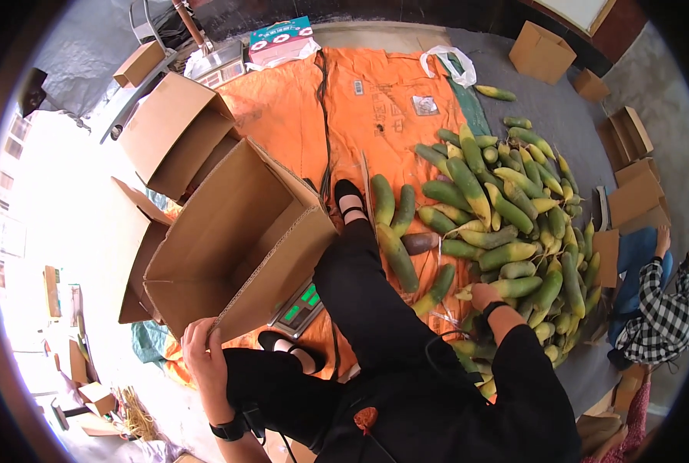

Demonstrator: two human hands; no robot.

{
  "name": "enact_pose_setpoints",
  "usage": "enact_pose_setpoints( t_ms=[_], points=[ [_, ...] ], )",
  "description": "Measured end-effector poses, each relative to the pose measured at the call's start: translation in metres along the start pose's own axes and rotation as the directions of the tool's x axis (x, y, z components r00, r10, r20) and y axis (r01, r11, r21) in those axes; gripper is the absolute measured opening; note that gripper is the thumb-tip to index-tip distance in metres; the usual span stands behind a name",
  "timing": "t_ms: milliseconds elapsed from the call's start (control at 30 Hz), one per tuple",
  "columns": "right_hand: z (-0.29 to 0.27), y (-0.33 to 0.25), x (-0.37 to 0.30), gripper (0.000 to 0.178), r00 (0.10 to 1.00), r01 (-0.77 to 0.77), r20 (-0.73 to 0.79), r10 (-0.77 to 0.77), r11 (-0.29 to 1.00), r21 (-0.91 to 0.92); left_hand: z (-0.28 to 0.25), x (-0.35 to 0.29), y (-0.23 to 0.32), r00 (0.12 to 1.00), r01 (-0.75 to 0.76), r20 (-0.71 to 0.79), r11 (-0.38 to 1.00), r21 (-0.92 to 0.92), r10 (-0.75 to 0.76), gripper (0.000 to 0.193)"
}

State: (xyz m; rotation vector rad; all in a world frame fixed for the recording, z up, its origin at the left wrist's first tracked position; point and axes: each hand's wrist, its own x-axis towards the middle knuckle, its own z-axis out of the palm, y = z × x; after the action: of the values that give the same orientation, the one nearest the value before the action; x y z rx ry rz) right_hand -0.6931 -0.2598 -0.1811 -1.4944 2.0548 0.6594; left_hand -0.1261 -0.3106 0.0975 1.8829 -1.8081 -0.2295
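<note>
The floor is covered by an orange sheet point(279, 116), bordered at the right by a dark grey covering point(501, 73) and crossed from far to near by a dark cord point(326, 127). Both surfaces are overlaid at the right by a heap of long green vegetables point(510, 204). At the left, a large cardboard box point(275, 274) is shown with its mouth open upward; another carton point(159, 127) is set at its far left. Between box and heap, a strip of sheet is occupied at its near end by a dark-trousered leg point(363, 293). Beside the box's right wall, a scale point(302, 309) with a lit green display is partly covered. The box's near rim is gripped by the left hand point(204, 351), its digits bent over the edge. A green vegetable point(518, 287) at the heap's near left is met by the right hand point(485, 295); its fingertips being hidden, how far that grip is closed cannot be told.
</note>
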Motion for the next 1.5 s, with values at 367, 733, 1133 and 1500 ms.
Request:
enact_pose_setpoints(
  t_ms=[367,733,1133,1500],
  points=[
    [-0.024,0.004,-0.016,0.018,0.989,0.087,-0.124,-0.076,0.992,0.088,0.002,0.0,0.008,0.994,0.1,-0.016,0.969,-0.225,-0.106,0.015],
    [-0.112,0.089,-0.046,0.014,0.719,0.34,-0.64,0.271,0.666,0.664,-0.012,0.001,0.013,0.982,-0.002,-0.181,0.949,-0.317,-0.059,0.017],
    [-0.389,-0.136,-0.217,0.017,0.396,0.902,-0.918,-0.037,-0.173,0.396,-0.016,-0.004,0.009,0.986,0.012,-0.15,0.914,-0.405,-0.08,0.016],
    [-0.439,-0.337,-0.21,0.014,0.272,0.573,-0.809,-0.522,-0.588,0.572,-0.012,-0.007,0.01,0.975,-0.026,-0.22,0.974,-0.227,-0.025,0.018]
  ],
)
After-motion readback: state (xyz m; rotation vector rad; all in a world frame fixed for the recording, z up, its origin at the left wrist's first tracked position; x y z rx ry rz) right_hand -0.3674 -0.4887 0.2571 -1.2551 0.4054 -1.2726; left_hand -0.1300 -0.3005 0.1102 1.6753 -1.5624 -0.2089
